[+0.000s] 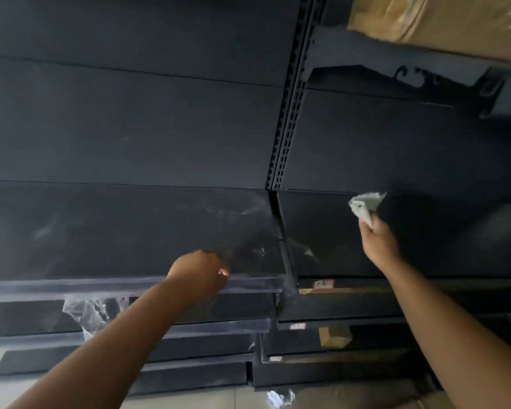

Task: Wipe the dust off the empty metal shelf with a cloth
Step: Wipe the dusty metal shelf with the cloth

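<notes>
A dark metal shelf (124, 231) runs across the middle, empty, with pale dust smears near its right end. A second shelf section (322, 219) continues right of the slotted upright. My right hand (379, 242) is raised over that right section and grips a crumpled white cloth (365, 206), which sticks up from the fingers near the back panel. My left hand (199, 274) rests at the front edge of the left shelf with its fingers curled over the lip.
A slotted black upright (289, 107) divides the two bays. Wrapped cardboard boxes (443, 22) sit on a higher shelf at top right. Lower shelves step out below, with crumpled clear plastic (92, 312) and a small cardboard piece (334, 336). Pale floor shows at bottom.
</notes>
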The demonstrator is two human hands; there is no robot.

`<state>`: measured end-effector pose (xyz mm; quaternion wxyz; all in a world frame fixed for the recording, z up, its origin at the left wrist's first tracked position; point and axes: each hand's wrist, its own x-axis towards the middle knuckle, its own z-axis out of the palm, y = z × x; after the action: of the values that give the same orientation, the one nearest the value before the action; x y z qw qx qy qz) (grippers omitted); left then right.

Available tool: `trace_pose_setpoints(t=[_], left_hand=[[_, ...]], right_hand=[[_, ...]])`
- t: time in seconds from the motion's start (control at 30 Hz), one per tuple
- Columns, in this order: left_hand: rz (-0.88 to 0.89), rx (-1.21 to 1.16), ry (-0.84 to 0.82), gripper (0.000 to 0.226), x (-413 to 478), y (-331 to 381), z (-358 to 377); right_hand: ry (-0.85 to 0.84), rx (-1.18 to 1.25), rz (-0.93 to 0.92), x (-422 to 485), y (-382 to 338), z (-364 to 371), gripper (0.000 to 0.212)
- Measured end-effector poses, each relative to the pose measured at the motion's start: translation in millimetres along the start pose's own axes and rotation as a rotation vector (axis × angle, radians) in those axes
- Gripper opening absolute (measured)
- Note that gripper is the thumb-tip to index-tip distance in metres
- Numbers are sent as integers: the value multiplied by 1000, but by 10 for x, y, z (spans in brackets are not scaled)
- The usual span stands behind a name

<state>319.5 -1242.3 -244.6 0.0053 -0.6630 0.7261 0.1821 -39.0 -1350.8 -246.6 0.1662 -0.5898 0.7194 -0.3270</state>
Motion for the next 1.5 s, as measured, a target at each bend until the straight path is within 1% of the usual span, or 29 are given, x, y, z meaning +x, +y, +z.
trace_pose_setpoints(t=[0.1,0.17,0.2,0.23,0.3,0.33,0.37,0.43,0.5,0.57,0.6,0.63,0.7,0.73,0.8,0.9,0.93,1.0,1.07,1.1,1.17,1.23,1.27,1.33,1.37,1.4,1.43,1.47,1.5], left_hand=[[10,5,-5,29,-57,-22,-4],[20,8,-3,30,-86,-42,-12],[19,0,-3,31,-100,-59,-17],[17,-11,-3,32,-114,-82,-21],[14,-21,-3,31,-135,-134,-29],[10,-20,2,31,-145,-155,-33],[7,-19,6,30,-160,-173,-36],[9,-12,-6,31,-183,-189,-34],[12,-7,-27,33,-199,-196,-28],[-5,-10,-28,35,-194,-213,-14],[-14,-11,-22,35,-195,-218,-6],[-25,-15,-16,35,-202,-216,7],[-51,-33,-6,35,-235,-192,32],[-59,-38,0,35,-250,-181,46],[-74,-44,18,36,-283,-191,60],[-87,-26,42,40,-341,-275,61],[-95,-19,56,42,-375,-314,64],[-124,-4,77,46,-454,-417,82],[-156,4,99,52,-548,-553,106],[-171,1,109,55,-602,-626,121],[-195,4,118,60,-714,-774,148],[-211,10,130,63,-820,-958,175],[-214,10,140,63,-869,-1062,177],[-217,10,166,61,-955,-1299,162],[-221,7,179,60,-989,-1427,145],[-223,4,188,59,-1018,-1556,120],[-224,4,192,58,-1040,-1682,89],[-217,15,193,56,-1057,-1803,59],[-205,35,192,54,-1070,-1916,32]], right_hand=[[-197,-120,9,-436,-30,400,33],[-226,-114,-60,-705,-223,743,34],[-233,-57,-75,-833,-393,869,34],[-266,50,-59,-932,-589,959,34],[-330,324,47,-1025,-976,1054,33],[-326,469,132,-1030,-1142,1066,32],[-288,613,206,-1008,-1264,1070,31],[-176,821,281,-934,-1398,999,27],[-114,896,277,-792,-1385,828,21],[-61,976,231,-624,-1309,600,15],[-10,975,202,-536,-1250,503,15],[55,933,163,-470,-1201,404,17],[170,773,47,-398,-1112,276,26],[195,682,-9,-387,-1070,246,30],[158,522,-107,-391,-990,296,34],[19,281,-202,-391,-835,704,29],[-52,189,-249,-408,-812,892,27],[-274,-15,-328,-512,-862,1258,29],[-488,-280,-389,-718,-1018,1600,38],[-539,-348,-419,-846,-1141,1744,41],[-581,-334,-467,-1113,-1455,1984,42],[-592,-178,-450,-1355,-1839,2177,41],[-619,2,-372,-1454,-2043,2237,40],[-705,563,-42,-1587,-2438,2284,35],[-711,842,140,-1602,-2595,2277,32],[-686,1071,297,-1590,-2708,2263,30],[-638,1217,414,-1548,-2758,2230,27],[-579,1288,477,-1489,-2768,2157,23],[-510,1299,499,-1412,-2738,2050,20]])
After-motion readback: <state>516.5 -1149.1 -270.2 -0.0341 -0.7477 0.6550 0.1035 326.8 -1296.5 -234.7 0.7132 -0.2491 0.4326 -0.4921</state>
